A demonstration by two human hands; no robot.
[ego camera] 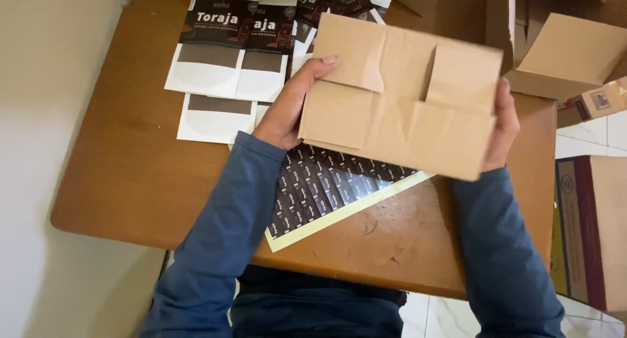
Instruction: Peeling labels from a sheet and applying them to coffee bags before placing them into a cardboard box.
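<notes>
I hold a small brown cardboard box (pixel 398 96) above the table, its interlocked bottom flaps facing up. My left hand (pixel 290 106) grips its left side, with the thumb on top near the upper corner. Fingers of my right hand (pixel 504 126) wrap around the box's right edge. Both arms are in blue sleeves. Under the box lies a sheet of small dark labels (pixel 320 188) on a pale yellow backing.
A brown wooden table (pixel 130 168) carries several flat pouches (pixel 228 44), dark on top and white below, at the back. Open cardboard boxes (pixel 568 50) stand at the back right. Another carton (pixel 594 227) sits on the tiled floor at the right. A pale wall runs along the left.
</notes>
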